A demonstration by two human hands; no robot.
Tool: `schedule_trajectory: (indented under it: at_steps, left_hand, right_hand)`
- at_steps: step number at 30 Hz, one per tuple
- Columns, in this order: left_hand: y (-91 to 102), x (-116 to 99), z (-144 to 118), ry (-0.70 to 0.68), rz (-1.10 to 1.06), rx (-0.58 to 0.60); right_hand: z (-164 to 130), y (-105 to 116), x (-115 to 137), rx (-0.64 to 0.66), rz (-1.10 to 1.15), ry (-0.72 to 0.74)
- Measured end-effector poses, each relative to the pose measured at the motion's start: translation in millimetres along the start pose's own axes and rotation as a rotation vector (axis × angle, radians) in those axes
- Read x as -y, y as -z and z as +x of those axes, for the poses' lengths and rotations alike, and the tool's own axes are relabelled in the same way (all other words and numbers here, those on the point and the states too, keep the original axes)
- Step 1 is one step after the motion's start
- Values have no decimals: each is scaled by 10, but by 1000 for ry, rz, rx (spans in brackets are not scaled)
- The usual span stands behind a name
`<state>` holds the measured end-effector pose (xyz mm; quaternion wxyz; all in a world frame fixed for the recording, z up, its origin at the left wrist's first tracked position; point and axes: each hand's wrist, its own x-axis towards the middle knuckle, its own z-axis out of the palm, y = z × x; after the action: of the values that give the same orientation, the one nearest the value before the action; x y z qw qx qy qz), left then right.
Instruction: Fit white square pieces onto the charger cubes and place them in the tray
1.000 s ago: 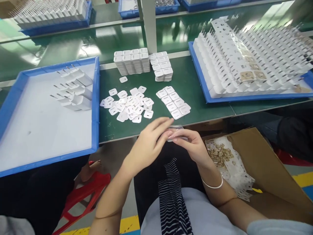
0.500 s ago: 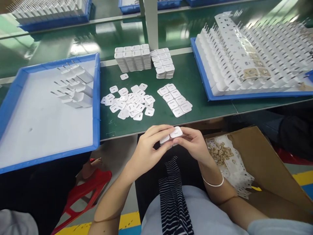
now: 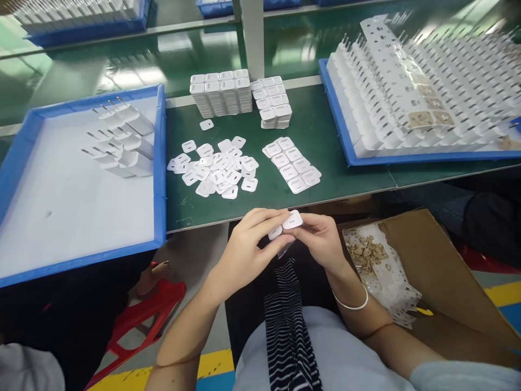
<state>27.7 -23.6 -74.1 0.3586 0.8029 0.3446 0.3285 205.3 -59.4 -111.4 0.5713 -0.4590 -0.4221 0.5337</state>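
Two hands: meet just below table (image 3: 325,179) front edge, over lap.
Left hand (image 3: 248,252): fingers pinched on white plug body (image 3: 275,232) from left.
Right hand (image 3: 321,241): fingers grasp same item from right, white cover plate (image 3: 292,219) on top betw. thumbs.
Loose plates (image 3: 215,168): scattered pile, table centre.
Laid plates (image 3: 292,164): neat rows, just right of pile.
Stacks (image 3: 222,95): white blocks, table rear, near post.
Left tray (image 3: 158,163): blue rim, few pronged plugs (image 3: 120,141) at far corner.
Right tray (image 3: 350,157): blue, packed w/ pronged plugs in rows.
Carton (image 3: 431,255): brown, beside right arm, holds perforated sheets & small tan bits.
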Motion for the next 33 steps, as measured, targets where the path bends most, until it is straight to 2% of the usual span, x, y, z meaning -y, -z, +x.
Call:
schedule_trajectory:
  at_steps: [8,11,14,17,22,28,31,33]
  left_hand:
    - [-34,-7,71,176,-193,-30]
    - [-27,18,113,120,-47,-26]
    - [16,42,153,27,150,81]
    - [108,59,198,16,138,169]
    - [214,109,263,76,17,73]
    - [99,182,327,87,35,31]
    - [156,236,386,49,188,-43]
    - [287,298,460,28,452,-198]
  right_hand:
    - [4,-37,-21,47,43,-7]
    - [13,-41,-26,31,73,-2]
    - [15,-37,-12,45,30,3]
    - [13,-31,20,82,14,-4]
    - [24,20,83,135,-17,-43]
    - [38,143,117,100,-37,-131]
    - [20,224,113,67,-24,-166]
    - [6,282,107,34,-29,-161]
